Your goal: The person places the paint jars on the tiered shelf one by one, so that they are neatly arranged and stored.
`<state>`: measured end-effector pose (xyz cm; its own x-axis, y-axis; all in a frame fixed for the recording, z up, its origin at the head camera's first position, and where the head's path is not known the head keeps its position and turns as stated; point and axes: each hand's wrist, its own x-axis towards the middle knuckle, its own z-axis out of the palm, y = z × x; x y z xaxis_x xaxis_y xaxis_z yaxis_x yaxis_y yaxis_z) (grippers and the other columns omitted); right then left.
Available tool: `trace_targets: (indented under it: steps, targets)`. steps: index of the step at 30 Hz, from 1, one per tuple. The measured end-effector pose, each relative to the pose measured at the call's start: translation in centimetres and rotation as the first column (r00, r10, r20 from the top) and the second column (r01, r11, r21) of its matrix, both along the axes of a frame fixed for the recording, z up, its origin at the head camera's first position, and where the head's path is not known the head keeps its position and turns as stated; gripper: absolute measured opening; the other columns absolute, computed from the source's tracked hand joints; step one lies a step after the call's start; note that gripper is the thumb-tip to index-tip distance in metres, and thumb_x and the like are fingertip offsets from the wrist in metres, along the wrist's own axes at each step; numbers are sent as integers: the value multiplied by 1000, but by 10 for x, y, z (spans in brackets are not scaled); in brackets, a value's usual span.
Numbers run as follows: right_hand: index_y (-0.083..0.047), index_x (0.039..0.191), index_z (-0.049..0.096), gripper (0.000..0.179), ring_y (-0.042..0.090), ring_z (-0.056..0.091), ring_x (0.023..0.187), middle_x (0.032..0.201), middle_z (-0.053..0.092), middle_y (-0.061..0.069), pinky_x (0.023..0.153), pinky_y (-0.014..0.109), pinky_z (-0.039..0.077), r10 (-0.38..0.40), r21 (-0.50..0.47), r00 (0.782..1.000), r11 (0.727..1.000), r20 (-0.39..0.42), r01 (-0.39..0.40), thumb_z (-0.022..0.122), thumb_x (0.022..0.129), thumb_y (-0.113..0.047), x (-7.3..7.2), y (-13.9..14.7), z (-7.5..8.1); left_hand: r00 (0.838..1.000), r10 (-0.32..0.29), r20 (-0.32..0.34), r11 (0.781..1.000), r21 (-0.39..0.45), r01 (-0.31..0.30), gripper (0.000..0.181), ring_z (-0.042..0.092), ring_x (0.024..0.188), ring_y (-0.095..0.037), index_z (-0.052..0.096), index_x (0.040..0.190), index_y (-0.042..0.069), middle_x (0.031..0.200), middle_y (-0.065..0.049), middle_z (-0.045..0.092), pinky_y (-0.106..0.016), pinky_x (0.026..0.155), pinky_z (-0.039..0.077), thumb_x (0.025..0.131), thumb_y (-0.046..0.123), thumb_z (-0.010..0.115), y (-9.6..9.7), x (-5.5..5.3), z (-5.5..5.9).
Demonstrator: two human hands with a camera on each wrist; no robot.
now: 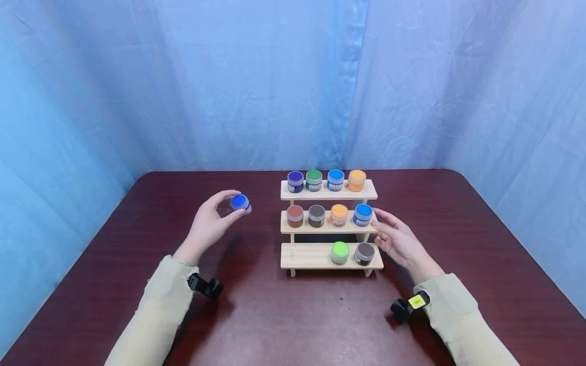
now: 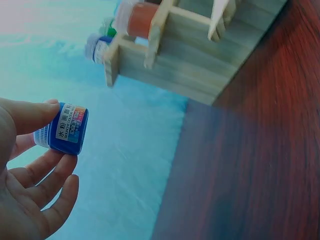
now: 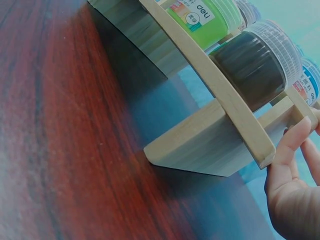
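My left hand [image 1: 209,223] pinches a blue gouache paint jar [image 1: 240,203] between thumb and fingers, raised over the table left of the rack. In the left wrist view the jar [image 2: 69,129] lies tilted on its side, label showing. A three-step wooden rack [image 1: 311,262] stands right of centre. My right hand [image 1: 400,243] grips the right end of its middle step, thumb in front; the right wrist view shows the thumb [image 3: 295,137] at that end. Nearest this hand are a blue jar [image 1: 362,215] on the middle step and a dark brown jar [image 1: 364,254] on the bottom step.
Several jars line the top step, among them a purple jar [image 1: 295,182] and a green jar [image 1: 314,181]. The middle step also bears a reddish-brown jar [image 1: 295,216]. A light green jar [image 1: 340,253] sits on the bottom step. Blue curtains [image 1: 256,91] hang behind the dark table [image 1: 293,325].
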<state>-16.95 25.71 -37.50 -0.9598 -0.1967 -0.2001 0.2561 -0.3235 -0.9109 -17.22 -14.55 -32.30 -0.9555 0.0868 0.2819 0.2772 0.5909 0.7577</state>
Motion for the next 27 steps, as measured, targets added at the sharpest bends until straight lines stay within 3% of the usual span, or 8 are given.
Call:
trace_targets:
  steps: [8,14,19,27]
  targets:
    - [-24,116,50,25,3,53,66,92,63,-8,61,13,47,10,-10,1000,1000,-2,-10,55,95,-10,-2,0,0,996,-68,-58,998,-9,67,42,61,99,-26,58,122,5,112,-14,63,-43,88,53,83,11,72,13,11,18]
    - [-24,114,51,24,2,53,66,92,64,-8,62,13,47,16,-17,1000,1000,-14,-16,55,95,-10,-1,0,0,989,-104,-108,993,-68,97,42,57,101,-21,59,121,7,111,-9,63,-37,81,50,82,12,74,25,22,29]
    - [-24,115,50,24,2,54,66,92,63,-8,62,13,48,15,-14,1000,1000,-12,-15,55,95,-10,-1,0,0,979,-152,-137,986,-88,141,41,57,100,-19,60,120,7,109,-6,63,-39,88,50,82,13,74,33,27,33]
    - [-21,119,47,27,2,55,67,92,64,-7,61,14,47,10,-19,1000,1000,3,-10,54,96,-10,0,0,0,961,-228,-159,971,-109,213,39,59,97,-16,62,116,6,104,-4,64,-35,89,52,81,13,75,53,35,33]
